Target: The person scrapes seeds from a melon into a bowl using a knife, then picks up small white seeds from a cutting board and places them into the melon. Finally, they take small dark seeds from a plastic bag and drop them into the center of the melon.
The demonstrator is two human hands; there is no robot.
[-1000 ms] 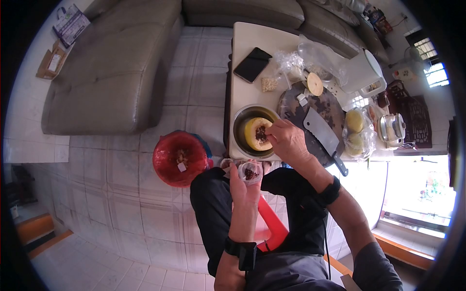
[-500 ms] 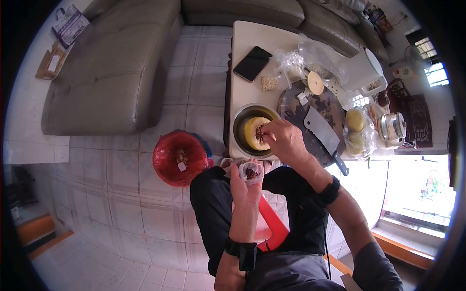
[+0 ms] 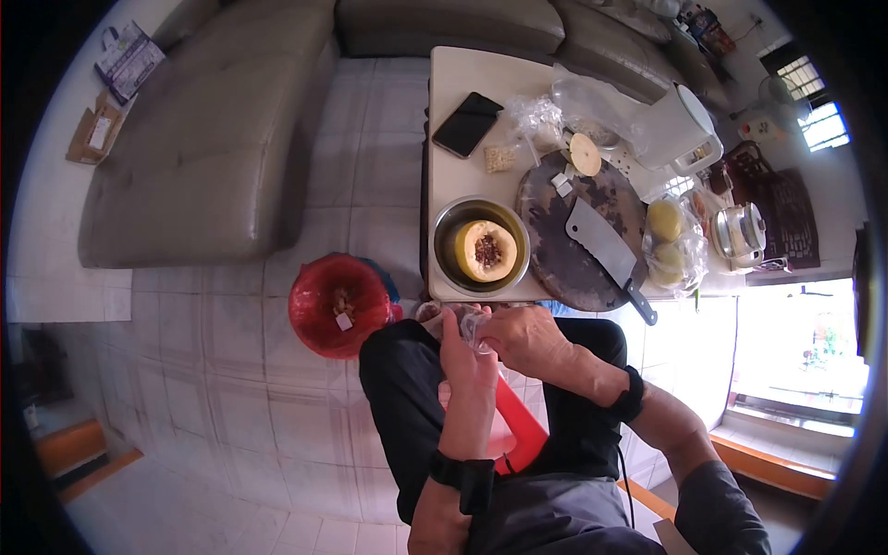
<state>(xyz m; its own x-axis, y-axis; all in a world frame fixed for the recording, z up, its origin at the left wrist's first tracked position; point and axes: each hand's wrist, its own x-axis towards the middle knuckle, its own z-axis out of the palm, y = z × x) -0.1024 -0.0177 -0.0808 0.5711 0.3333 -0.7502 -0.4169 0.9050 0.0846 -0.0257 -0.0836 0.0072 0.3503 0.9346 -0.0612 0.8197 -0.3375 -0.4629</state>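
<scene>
My left hand (image 3: 467, 356) is closed around a small clear plastic bag (image 3: 474, 329) in front of the table edge. At the bag's mouth, my right hand (image 3: 530, 340) has its fingers pinched together. Their tips are hidden by the bag, and what they hold does not show. Just beyond both hands, a hollowed yellow fruit (image 3: 487, 252) stands cut side up in a metal bowl (image 3: 444, 222). Dark reddish bits lie in its hollow. To the right, a cleaver (image 3: 601, 242) rests on a round dark chopping board (image 3: 548, 227) with white cubes and a cut fruit slice (image 3: 584, 154).
A red-lined bin (image 3: 314, 319) with scraps stands on the floor to the left. On the table (image 3: 453, 83) are a phone (image 3: 468, 124), plastic bags, a white kettle (image 3: 680, 129), bagged yellow fruits (image 3: 664, 220) and a lidded pot (image 3: 740, 233). The cleaver's handle overhangs the edge.
My right hand has moved from the fruit's hollow back and down to the plastic bag. My left hand stays in place with the bag. The hollow with its dark bits is now uncovered.
</scene>
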